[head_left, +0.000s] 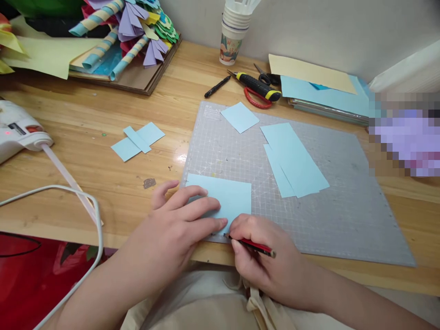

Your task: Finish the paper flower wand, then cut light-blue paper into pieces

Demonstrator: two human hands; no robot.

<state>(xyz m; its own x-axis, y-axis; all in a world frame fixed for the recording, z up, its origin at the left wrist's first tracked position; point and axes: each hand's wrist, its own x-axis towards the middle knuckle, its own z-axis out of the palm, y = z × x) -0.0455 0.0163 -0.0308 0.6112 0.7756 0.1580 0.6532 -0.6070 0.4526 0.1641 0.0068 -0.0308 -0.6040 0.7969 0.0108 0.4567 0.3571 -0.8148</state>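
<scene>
A light blue paper rectangle [235, 199] lies at the front left of the grey cutting mat [343, 215]. My left hand [180, 222] rests on it with fingers spread, pressing it flat. My right hand [268, 259] grips a red and black pencil [256, 245], its tip at the paper's lower edge near my left fingertips. Farther back on the mat are a blue paper square [239, 118] and overlapping blue strips [294, 158]. Two crossed blue pieces [137, 141] lie on the wood to the left.
Behind the mat are a black pen [217, 87], a black and yellow tool [257, 85], scissors [264, 77], stacked paper cups [231, 43] and a paper stack [326, 98]. A glue gun [20, 130] and white cable [99, 220] lie left; paper crafts [130, 23] stand back left.
</scene>
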